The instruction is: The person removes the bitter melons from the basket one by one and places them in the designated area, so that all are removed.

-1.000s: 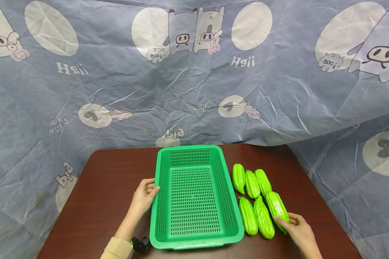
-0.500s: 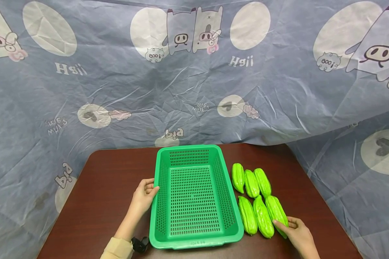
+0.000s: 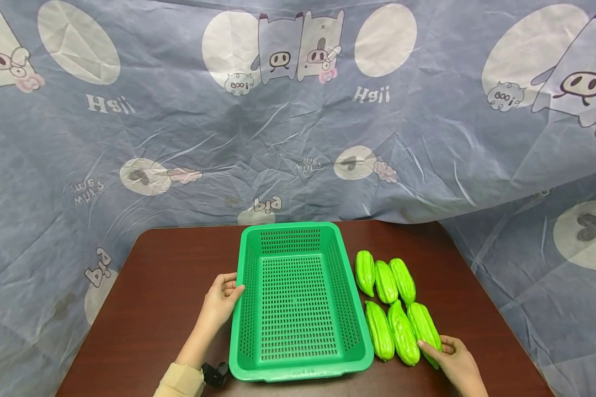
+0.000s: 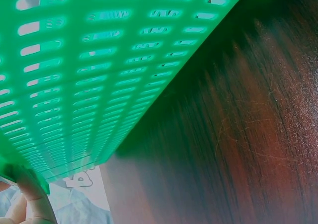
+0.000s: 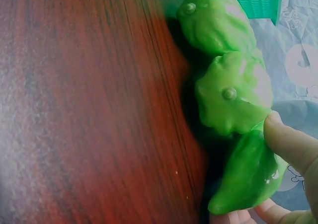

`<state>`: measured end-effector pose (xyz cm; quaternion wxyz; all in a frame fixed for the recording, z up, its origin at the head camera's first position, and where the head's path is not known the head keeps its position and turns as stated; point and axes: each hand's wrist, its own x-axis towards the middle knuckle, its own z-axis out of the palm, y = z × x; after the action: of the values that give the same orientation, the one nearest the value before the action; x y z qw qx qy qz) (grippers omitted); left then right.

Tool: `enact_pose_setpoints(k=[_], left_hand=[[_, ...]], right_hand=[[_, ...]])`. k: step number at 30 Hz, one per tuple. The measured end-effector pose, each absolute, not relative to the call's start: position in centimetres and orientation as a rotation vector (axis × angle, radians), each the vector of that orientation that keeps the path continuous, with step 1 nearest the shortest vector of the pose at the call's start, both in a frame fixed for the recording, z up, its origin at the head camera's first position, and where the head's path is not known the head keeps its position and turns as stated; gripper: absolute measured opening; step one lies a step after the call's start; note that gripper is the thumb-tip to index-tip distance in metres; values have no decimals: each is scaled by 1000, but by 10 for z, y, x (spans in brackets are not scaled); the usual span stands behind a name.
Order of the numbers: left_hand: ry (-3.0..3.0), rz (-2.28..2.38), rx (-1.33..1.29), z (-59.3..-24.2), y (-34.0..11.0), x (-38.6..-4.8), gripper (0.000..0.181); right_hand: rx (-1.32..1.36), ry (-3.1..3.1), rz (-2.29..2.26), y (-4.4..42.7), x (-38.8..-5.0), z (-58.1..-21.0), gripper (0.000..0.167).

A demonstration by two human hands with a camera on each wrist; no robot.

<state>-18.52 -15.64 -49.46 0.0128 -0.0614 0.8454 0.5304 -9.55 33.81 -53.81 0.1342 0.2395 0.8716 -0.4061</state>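
Note:
A green plastic basket (image 3: 298, 374) with slotted walls stands mid-table, with nothing in it. My left hand (image 3: 219, 302) grips its left rim, thumb over the top; in the left wrist view the fingers (image 4: 36, 196) hold the rim above the slotted side wall (image 4: 69, 102). Right of the basket lie several light-green bitter melons (image 3: 386, 282) in two rows of three. My right hand (image 3: 456, 361) pinches the front end of the rightmost bitter melon (image 3: 424, 326) in the front row. In the right wrist view that bitter melon (image 5: 251, 172) sits between thumb and fingers, beside its neighbour (image 5: 233, 92).
A dark brown wooden table (image 3: 174, 275) carries everything. A patterned grey-blue cloth (image 3: 278, 132) hangs behind and around it. A black device (image 3: 214, 375) is at the left wrist, close to the basket's front left corner.
My right hand has drawn the rightmost bitter melon toward the front edge, away from the back row and level with the other two. The left hand and basket have stayed still.

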Motion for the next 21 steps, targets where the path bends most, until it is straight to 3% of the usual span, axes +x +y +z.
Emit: enact_pose_setpoints(k=[21], left_hand=[[2654,1650,-187,-498,-157,-185,45]], right_hand=[[666,2542,-1181,339,-100,-531,103]])
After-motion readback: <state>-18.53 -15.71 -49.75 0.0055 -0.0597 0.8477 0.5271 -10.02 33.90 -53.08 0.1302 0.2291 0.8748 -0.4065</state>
